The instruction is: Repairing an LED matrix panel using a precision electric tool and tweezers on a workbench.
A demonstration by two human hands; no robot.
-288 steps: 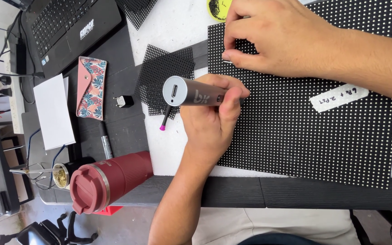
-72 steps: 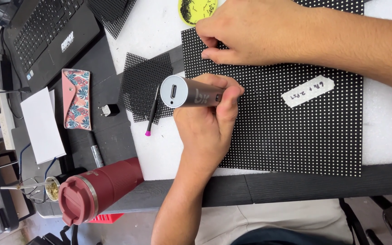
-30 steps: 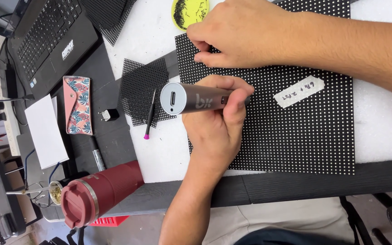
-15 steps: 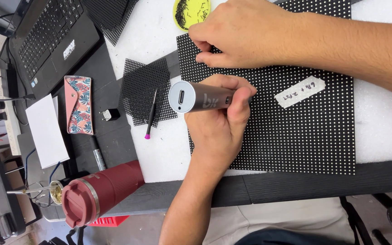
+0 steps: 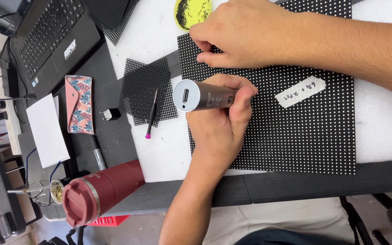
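My left hand [image 5: 221, 124] comes up from the bottom edge and grips a grey pen-shaped electric screwdriver [image 5: 200, 96]. Its tip is hidden under my fingers, over the left part of a large black dotted panel [image 5: 296, 136]. That panel lies on a white foam sheet [image 5: 164, 149] and carries a white tape label [image 5: 301, 91]. My right hand [image 5: 241, 34] reaches in from the right, and its curled fingers pinch the panel's top left corner.
A smaller black mesh piece [image 5: 146, 88] with a thin pink-tipped screwdriver [image 5: 151, 115] lies left of the panel. A yellow dish of screws [image 5: 192, 11], a laptop [image 5: 55, 36], a floral case [image 5: 79, 104], a white card [image 5: 46, 131] and a red tumbler [image 5: 100, 193] stand around.
Both hands stay where they were on the panel. The grey screwdriver's back end has tilted slightly in my left hand.
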